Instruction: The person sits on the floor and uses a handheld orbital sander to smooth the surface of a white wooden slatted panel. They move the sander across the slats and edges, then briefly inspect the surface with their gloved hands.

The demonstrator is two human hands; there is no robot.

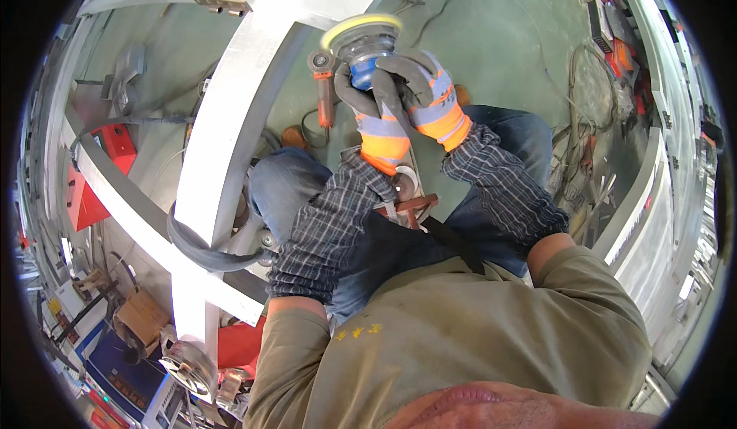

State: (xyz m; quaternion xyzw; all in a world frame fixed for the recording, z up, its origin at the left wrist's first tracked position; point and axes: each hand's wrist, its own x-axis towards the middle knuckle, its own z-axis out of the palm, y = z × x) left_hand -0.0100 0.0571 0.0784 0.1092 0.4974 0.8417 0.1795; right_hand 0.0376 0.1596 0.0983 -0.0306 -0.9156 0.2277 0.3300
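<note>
In front of my knees I hold up a round sander (368, 49) with a blue and black body. Its yellow-rimmed pad faces up and away from me, near the corner of a pale metal frame (230, 99). My left hand (373, 118), in a grey and orange work glove, is closed round the lower left of the body. My right hand (426, 91), gloved alike, is closed on its right side. The fingertips are partly hidden behind the tool. An orange angle grinder (325, 95) lies on the floor just left of the sander.
A grinding disc (404, 185) and a reddish-brown metal piece (414, 208) show between my legs. A dark strap (203, 248) hangs over the frame's beams. Red boxes (96, 175) stand at left. Cables (572, 114) and metal scraps lie along the right, beside long metal profiles (652, 221).
</note>
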